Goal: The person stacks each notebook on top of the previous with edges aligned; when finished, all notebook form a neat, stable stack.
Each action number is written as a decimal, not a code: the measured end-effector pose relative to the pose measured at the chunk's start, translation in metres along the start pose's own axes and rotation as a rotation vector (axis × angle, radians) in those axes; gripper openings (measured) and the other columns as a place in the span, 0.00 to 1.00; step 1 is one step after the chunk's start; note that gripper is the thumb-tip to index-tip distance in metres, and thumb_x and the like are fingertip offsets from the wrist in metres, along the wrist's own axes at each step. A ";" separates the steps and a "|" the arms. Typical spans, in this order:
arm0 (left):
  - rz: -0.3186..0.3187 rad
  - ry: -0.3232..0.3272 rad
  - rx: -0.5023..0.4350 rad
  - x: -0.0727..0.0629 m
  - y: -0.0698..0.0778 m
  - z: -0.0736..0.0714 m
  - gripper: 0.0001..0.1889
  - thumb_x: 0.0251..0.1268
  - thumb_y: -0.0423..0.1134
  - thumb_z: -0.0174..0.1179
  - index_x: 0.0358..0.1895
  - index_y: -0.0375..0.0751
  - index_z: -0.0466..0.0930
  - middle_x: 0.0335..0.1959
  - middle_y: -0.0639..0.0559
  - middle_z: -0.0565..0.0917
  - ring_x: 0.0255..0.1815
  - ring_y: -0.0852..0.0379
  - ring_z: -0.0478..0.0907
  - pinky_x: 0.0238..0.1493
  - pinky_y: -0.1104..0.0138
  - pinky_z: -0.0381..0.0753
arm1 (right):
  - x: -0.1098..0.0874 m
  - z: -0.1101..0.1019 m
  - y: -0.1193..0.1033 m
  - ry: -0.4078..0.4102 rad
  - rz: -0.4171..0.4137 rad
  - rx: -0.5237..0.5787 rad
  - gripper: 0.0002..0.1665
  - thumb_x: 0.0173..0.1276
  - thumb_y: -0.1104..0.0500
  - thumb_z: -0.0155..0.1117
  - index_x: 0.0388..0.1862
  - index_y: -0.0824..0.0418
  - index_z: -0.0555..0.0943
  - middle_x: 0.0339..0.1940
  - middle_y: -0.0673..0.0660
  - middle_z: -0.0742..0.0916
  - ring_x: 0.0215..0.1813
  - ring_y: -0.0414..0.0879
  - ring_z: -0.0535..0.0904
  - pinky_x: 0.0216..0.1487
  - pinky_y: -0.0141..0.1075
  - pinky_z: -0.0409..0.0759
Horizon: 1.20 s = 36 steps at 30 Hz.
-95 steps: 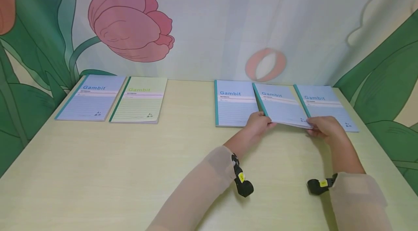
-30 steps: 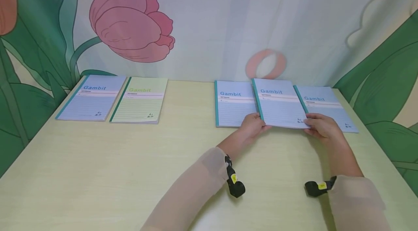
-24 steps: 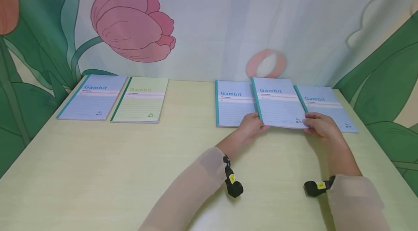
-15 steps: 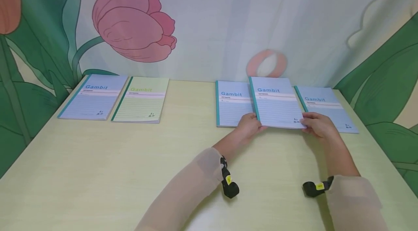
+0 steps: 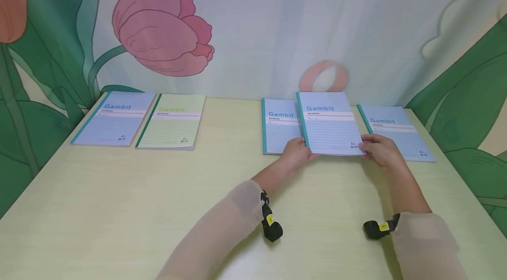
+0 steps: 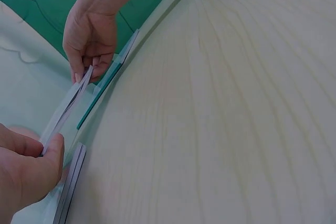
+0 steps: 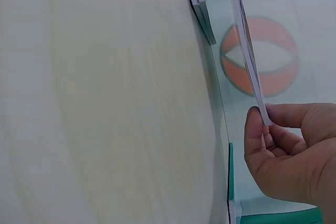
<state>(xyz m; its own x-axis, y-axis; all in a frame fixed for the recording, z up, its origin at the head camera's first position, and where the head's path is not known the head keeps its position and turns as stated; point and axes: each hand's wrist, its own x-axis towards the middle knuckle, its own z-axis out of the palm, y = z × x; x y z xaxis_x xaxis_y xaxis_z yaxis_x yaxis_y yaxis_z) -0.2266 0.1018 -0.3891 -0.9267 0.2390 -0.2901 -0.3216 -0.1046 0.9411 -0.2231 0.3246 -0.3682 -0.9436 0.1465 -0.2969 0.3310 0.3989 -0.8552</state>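
A pale blue notebook with a teal spine is held off the table by both hands. At its lower left corner my left hand pinches it, and my right hand pinches the lower right corner. The wrist views show it edge-on, clear of the tabletop, with thumbs and fingers on either face. It partly covers a second blue notebook lying on the table to the left; in the left wrist view that pile looks like more than one layer. Another blue notebook lies on the right.
At the back left of the light wooden table lie a lilac-blue notebook and a pale green notebook, side by side. A printed curtain hangs directly behind the table's back edge.
The held notebook has been lifted and straightened from its tilt, then carried left over the left blue notebook. Both hands moved left with it, uncovering more of the right notebook.
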 end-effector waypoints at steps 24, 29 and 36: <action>-0.033 0.014 -0.020 -0.004 0.009 -0.029 0.23 0.59 0.18 0.47 0.59 0.25 0.67 0.50 0.39 0.78 0.46 0.52 0.78 0.43 0.70 0.80 | 0.002 0.023 -0.013 0.004 -0.045 0.008 0.27 0.70 0.64 0.50 0.66 0.71 0.61 0.51 0.62 0.70 0.46 0.48 0.70 0.39 0.26 0.77; -0.038 0.006 -0.030 -0.005 0.010 -0.033 0.23 0.60 0.19 0.47 0.60 0.26 0.66 0.52 0.40 0.78 0.47 0.53 0.78 0.44 0.70 0.79 | 0.004 0.026 -0.013 0.003 -0.039 0.019 0.26 0.70 0.64 0.50 0.65 0.71 0.61 0.51 0.62 0.70 0.47 0.49 0.69 0.40 0.28 0.78; -0.036 0.001 -0.059 -0.008 0.014 -0.038 0.23 0.61 0.19 0.44 0.61 0.25 0.65 0.54 0.39 0.76 0.50 0.51 0.77 0.47 0.69 0.79 | 0.004 0.030 -0.016 0.007 -0.045 0.021 0.26 0.70 0.64 0.50 0.65 0.70 0.61 0.51 0.62 0.70 0.48 0.50 0.69 0.45 0.32 0.78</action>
<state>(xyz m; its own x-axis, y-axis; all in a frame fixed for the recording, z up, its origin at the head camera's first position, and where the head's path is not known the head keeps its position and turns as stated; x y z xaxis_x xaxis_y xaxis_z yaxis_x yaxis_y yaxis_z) -0.2310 0.0616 -0.3804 -0.9144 0.2428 -0.3240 -0.3659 -0.1531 0.9180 -0.2322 0.2913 -0.3686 -0.9574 0.1350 -0.2552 0.2880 0.3859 -0.8764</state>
